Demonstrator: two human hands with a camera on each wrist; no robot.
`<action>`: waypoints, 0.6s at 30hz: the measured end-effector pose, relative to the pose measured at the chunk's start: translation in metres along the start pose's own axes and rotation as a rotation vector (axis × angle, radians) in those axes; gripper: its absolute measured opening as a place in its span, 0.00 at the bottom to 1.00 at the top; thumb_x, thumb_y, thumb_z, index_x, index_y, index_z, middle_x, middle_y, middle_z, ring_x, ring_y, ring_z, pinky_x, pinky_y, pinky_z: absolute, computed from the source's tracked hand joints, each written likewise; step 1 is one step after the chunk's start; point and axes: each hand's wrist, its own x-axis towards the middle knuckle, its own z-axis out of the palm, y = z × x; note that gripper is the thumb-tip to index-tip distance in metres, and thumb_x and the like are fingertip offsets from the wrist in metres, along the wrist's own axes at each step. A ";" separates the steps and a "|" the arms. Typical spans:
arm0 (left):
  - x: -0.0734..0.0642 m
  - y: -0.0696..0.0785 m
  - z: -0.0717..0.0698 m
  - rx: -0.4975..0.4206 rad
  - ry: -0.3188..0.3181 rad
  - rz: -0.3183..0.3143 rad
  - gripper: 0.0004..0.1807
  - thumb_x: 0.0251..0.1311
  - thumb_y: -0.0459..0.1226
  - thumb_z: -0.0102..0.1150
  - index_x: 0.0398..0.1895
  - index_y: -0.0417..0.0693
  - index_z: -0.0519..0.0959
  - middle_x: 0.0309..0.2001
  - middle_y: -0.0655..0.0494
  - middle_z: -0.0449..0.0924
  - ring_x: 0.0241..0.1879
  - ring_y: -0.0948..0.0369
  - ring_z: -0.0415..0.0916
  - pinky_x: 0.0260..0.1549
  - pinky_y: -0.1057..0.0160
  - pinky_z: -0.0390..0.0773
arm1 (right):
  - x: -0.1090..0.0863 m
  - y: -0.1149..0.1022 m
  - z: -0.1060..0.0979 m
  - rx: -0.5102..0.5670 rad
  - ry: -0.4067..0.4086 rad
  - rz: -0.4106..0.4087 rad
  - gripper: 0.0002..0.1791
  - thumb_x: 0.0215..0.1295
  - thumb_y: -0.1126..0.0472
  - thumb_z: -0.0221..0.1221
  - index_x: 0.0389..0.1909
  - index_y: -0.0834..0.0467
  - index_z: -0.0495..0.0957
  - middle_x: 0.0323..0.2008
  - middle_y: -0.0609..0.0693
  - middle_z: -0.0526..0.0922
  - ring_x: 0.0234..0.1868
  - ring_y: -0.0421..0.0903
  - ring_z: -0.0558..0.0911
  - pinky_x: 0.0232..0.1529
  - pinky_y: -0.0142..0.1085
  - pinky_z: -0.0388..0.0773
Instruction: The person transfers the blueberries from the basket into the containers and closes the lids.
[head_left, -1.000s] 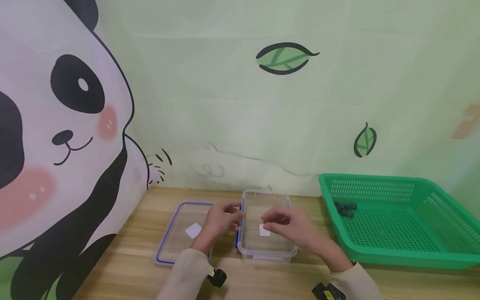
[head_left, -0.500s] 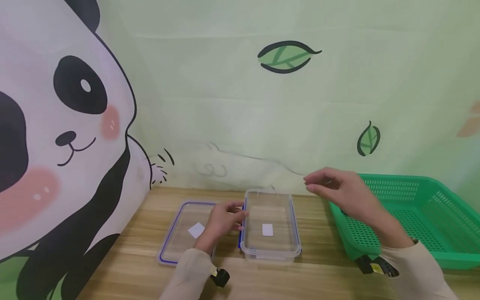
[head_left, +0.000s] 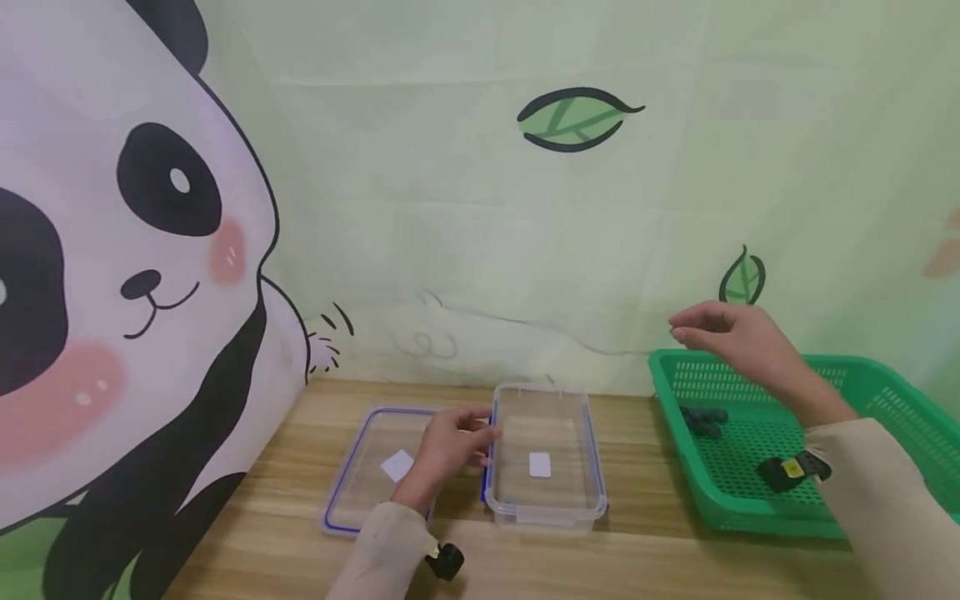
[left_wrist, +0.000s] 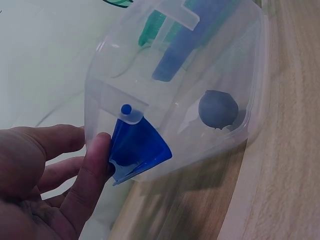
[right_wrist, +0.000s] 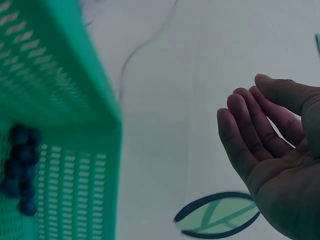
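My left hand is at the left side of a clear plastic food container, fingers pinching its rim beside a blue latch. Through the cloudy wall, the left wrist view shows one blueberry on the container's floor. My right hand hovers over the back left corner of a green basket, its fingers loosely curved with nothing between them. Inside the basket, several blueberries lie clustered near the left wall.
The container's lid, with a blue seal and a white label, lies flat left of it, partly under my left forearm. A light wooden table carries everything. Behind it hangs a pale green cloth printed with a panda and leaves.
My right hand has moved from above the container up and right to over the basket. The left hand stays at the container's side.
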 end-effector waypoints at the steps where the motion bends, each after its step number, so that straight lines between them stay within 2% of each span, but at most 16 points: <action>1: 0.000 0.000 0.000 -0.003 0.000 0.001 0.23 0.67 0.26 0.69 0.64 0.28 0.79 0.46 0.40 0.83 0.33 0.58 0.84 0.32 0.60 0.92 | 0.003 0.005 0.000 -0.004 -0.007 0.008 0.27 0.80 0.45 0.60 0.65 0.62 0.80 0.61 0.61 0.84 0.60 0.59 0.82 0.60 0.55 0.81; 9: 0.002 -0.001 0.000 0.006 -0.004 0.001 0.23 0.67 0.28 0.70 0.64 0.30 0.79 0.45 0.41 0.84 0.34 0.58 0.83 0.33 0.60 0.92 | 0.009 0.046 0.002 -0.049 -0.071 0.022 0.26 0.81 0.49 0.60 0.65 0.66 0.79 0.58 0.64 0.84 0.57 0.62 0.83 0.57 0.61 0.83; 14: 0.003 -0.002 0.000 0.003 -0.006 0.005 0.23 0.67 0.28 0.70 0.64 0.30 0.79 0.46 0.41 0.84 0.34 0.58 0.83 0.32 0.61 0.92 | 0.011 0.068 0.005 -0.048 -0.095 0.034 0.23 0.80 0.52 0.61 0.62 0.67 0.80 0.55 0.63 0.85 0.54 0.62 0.85 0.55 0.60 0.85; 18: 0.003 -0.002 0.000 0.007 -0.002 -0.002 0.23 0.67 0.28 0.70 0.64 0.31 0.80 0.46 0.41 0.84 0.34 0.58 0.83 0.32 0.61 0.92 | 0.012 0.082 0.005 -0.092 -0.108 0.048 0.21 0.79 0.54 0.62 0.60 0.67 0.82 0.54 0.64 0.86 0.54 0.63 0.84 0.53 0.59 0.86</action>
